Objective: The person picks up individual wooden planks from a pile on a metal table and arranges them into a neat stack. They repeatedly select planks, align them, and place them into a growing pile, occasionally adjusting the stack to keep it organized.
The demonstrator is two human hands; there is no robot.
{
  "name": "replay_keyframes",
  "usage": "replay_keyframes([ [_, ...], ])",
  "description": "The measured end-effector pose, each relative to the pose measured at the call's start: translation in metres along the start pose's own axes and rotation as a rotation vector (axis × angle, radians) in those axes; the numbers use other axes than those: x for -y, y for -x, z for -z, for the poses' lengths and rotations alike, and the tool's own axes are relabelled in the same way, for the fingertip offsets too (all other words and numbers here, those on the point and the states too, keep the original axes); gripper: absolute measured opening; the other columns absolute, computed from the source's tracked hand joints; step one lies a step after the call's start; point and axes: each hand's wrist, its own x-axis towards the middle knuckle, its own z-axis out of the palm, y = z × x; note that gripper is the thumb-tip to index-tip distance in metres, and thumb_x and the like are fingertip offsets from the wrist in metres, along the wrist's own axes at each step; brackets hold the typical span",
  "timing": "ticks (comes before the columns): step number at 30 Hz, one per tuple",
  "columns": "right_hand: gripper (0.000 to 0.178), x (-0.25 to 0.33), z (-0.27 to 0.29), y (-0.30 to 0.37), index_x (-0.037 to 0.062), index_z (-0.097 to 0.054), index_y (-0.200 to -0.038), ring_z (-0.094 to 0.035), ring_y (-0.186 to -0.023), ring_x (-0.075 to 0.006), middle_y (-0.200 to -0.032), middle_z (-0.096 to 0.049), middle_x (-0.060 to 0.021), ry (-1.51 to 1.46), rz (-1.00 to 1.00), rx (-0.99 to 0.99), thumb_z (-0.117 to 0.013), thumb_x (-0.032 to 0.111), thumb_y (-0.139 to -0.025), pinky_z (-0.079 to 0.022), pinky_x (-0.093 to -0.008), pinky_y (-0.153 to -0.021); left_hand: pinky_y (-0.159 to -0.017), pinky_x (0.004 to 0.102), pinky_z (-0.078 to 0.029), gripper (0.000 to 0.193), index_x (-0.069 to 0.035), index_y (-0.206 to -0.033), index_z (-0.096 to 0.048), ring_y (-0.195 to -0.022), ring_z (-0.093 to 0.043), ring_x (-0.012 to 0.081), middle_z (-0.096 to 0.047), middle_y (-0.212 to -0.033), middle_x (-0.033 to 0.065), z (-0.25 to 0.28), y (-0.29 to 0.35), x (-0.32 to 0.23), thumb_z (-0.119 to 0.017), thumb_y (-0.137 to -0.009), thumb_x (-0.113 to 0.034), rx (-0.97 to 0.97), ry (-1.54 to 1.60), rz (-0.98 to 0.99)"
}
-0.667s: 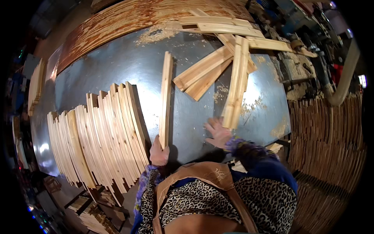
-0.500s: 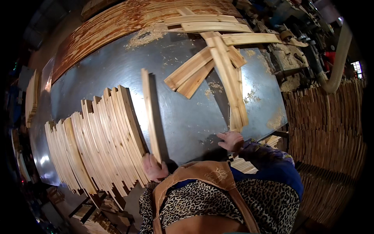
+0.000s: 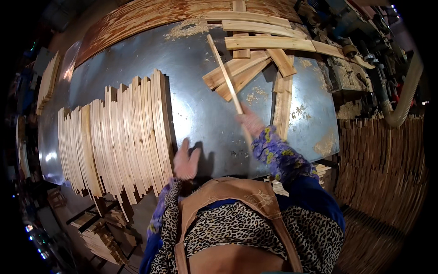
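My right hand (image 3: 250, 122) grips a thin wooden slat (image 3: 226, 77) near its lower end; the slat slants up and left over the grey metal table (image 3: 205, 109). My left hand (image 3: 185, 160) hovers open at the table's near edge, just right of a row of slats (image 3: 118, 137) laid side by side. It holds nothing. A loose heap of wider wooden pieces (image 3: 255, 55) lies at the far right of the table, beyond the held slat.
A machine with a pale dust hose (image 3: 401, 100) stands at the right. Stacked slats (image 3: 383, 155) fill the area right of the table. More wood bundles (image 3: 102, 233) sit below the table's near left edge. A rusty sheet (image 3: 150, 18) borders the far side.
The slat my left hand held now lies at the right end of the row, and that hand has let go. My right hand has picked up a thin slat and lifted it.
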Motion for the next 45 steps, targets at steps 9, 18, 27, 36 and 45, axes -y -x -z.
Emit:
replay_keyframes([
  [9, 0.074, 0.033, 0.009, -0.082, -0.0004, -0.057, -0.158, -0.067, -0.128, -0.0247, -0.148, -0.07, -0.0156, 0.103, 0.348, -0.128, -0.076, 0.047, -0.104, -0.053, -0.0372, -0.11, -0.103, 0.0482, -0.056, 0.056, 0.009, -0.128, -0.069, -0.114, -0.07, 0.0362, -0.073, -0.123, 0.0247, -0.013, -0.046, 0.014, -0.08, -0.094, -0.034, -0.15, -0.414, 0.062],
  [18, 0.083, 0.226, 0.114, -0.24, 0.0109, -0.049, -0.164, -0.049, -0.152, -0.0371, -0.16, -0.057, -0.0198, 1.315, 0.553, -0.344, -0.062, 0.061, -0.099, -0.039, -0.0522, -0.125, -0.13, 0.0625, -0.029, 0.094, -0.009, -0.162, -0.042, -0.154, -0.037, 0.0499, -0.04, -0.165, 0.0268, 0.026, 0.0, 0.073, -0.09, -0.083, -0.025, -0.436, -0.893, 0.032],
  [27, 0.078, 0.211, 0.045, -0.231, 0.0142, -0.053, -0.159, -0.058, -0.142, -0.0393, -0.15, -0.066, -0.0197, 1.317, 0.372, -0.091, -0.053, 0.069, -0.104, -0.036, -0.0485, -0.128, -0.133, 0.0637, -0.024, 0.092, -0.011, -0.165, -0.042, -0.157, -0.034, 0.0499, -0.036, -0.17, 0.0265, 0.03, 0.011, 0.083, -0.087, -0.087, -0.032, -0.42, -0.915, 0.072],
  [36, 0.083, 0.06, 0.101, -0.029, 0.0099, -0.062, -0.152, -0.055, -0.143, -0.0413, -0.143, -0.069, -0.023, 1.25, 0.261, -0.142, -0.071, 0.066, -0.091, -0.04, -0.0537, -0.124, -0.13, 0.0627, -0.027, 0.089, -0.005, -0.159, -0.045, -0.153, -0.037, 0.0495, -0.041, -0.163, 0.028, 0.037, -0.007, 0.049, -0.086, -0.084, -0.031, -0.307, -0.819, 0.098],
  [45, 0.066, 0.023, -0.041, 0.006, 0.0048, -0.071, -0.139, -0.074, -0.115, -0.0424, -0.129, -0.077, -0.0221, 0.608, -0.022, 0.044, -0.064, 0.059, -0.101, -0.055, -0.0565, -0.105, -0.134, 0.0627, -0.019, 0.083, -0.008, -0.161, -0.05, -0.156, -0.036, 0.0519, -0.043, -0.165, 0.0309, 0.048, -0.002, 0.058, -0.07, -0.097, -0.055, -0.221, -0.647, -0.13],
])
